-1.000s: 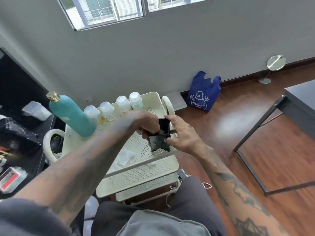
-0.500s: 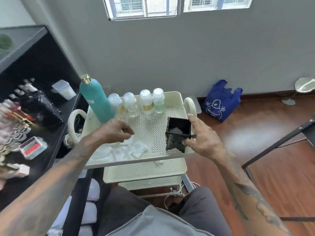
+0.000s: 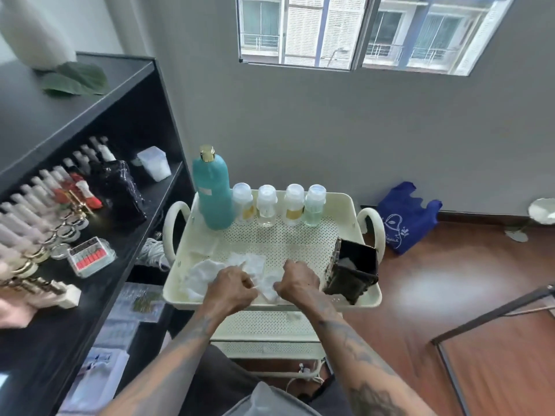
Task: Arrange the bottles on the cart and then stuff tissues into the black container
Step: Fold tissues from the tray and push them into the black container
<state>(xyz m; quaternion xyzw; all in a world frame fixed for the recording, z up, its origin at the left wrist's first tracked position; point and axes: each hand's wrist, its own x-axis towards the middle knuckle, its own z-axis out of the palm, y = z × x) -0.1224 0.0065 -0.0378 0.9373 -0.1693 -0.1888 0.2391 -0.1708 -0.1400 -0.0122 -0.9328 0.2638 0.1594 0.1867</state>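
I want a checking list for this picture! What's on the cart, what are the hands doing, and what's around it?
Surface: cream perforated cart tray, top tier.
Job's things: teal bottle and four small clear bottles stand in a row along the back edge; black container at the right, some tissue inside; loose tissues at the front.
Clutter: nothing seen on the tray.
Grippers: left hand and right hand both pinch tissues.
Cables: white cord beside the cart's left handle.
Surroundings: black shelf with cosmetics at the left; blue bag on the wooden floor.
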